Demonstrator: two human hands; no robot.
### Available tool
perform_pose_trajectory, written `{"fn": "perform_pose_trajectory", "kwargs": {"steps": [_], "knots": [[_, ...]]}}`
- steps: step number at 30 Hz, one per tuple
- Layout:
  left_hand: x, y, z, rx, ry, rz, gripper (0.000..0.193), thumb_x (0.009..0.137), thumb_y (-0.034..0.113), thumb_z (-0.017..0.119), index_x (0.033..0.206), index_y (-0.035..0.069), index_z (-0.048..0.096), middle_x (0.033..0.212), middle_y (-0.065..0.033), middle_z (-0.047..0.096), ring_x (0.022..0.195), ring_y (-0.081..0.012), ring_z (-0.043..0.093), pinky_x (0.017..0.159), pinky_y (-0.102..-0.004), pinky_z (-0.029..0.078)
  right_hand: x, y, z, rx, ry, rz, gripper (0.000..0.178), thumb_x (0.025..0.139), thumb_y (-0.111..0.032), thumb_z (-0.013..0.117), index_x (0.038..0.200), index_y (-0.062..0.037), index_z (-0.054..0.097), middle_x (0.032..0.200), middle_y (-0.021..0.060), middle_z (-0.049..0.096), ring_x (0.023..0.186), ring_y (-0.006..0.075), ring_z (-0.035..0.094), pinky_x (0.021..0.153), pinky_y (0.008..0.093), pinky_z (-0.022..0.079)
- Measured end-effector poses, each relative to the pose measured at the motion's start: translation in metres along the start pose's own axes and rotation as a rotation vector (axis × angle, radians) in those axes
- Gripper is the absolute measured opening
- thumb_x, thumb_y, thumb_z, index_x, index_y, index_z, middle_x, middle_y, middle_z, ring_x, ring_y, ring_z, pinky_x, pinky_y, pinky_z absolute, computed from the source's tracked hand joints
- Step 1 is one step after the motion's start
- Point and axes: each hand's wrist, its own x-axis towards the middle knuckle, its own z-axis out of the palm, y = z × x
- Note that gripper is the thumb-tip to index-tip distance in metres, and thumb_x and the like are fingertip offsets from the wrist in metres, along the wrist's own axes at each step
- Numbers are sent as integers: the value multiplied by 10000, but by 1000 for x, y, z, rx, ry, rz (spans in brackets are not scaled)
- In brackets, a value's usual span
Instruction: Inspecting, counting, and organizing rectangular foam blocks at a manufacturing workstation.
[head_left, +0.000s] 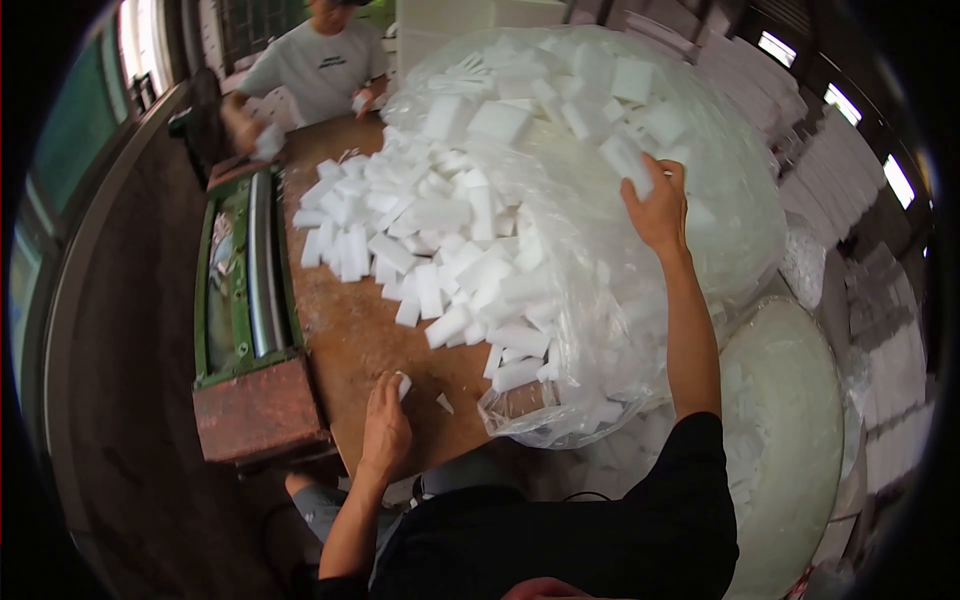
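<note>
My right hand [661,212] reaches over the big clear plastic bag [560,230] and grips a white foam block [626,163] between thumb and fingers. More foam blocks fill the bag beneath it. Low over the near part of the brown table [345,345], my left hand [385,428] is closed around a small white foam piece [403,386], most of which the fingers hide. A heap of white foam blocks [440,213] spreads across the table and spills from the bag's open mouth. One small foam scrap [445,403] lies right of my left hand.
Along the table's left side stands a green-framed machine [205,300] with a shiny metal roller [262,270] and a rusty red end box [258,408]. Across the table a co-worker [325,65] holds white pieces in both hands. Another full bag [785,400] and stacked white sheets [840,170] stand right.
</note>
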Motion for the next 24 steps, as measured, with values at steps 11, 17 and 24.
{"fn": "perform_pose_trajectory", "kwargs": {"steps": [11,17,24], "knots": [[-42,9,8,597,139,86,524,893,165,561,1392,20,490,1233,-244,530,1111,-359,520,1010,-496,381,-135,-263,127,483,-798,-787,521,664,-226,879,1109,-88,647,1014,161,668,1010,350,601,907,433,480],[-62,1,1,647,181,76,503,900,195,545,1364,2,524,1232,-208,535,1162,-338,493,1012,-506,369,-217,-298,180,669,-846,-834,666,706,-204,874,1233,-35,504,1156,172,638,1106,376,593,924,447,473],[-50,-5,-6,663,155,80,506,880,266,636,1267,-56,580,1078,-122,599,966,-251,517,811,-379,405,-232,-297,179,811,-657,-839,524,708,-156,857,1121,-36,556,1213,149,635,1125,361,606,942,435,477]]}}
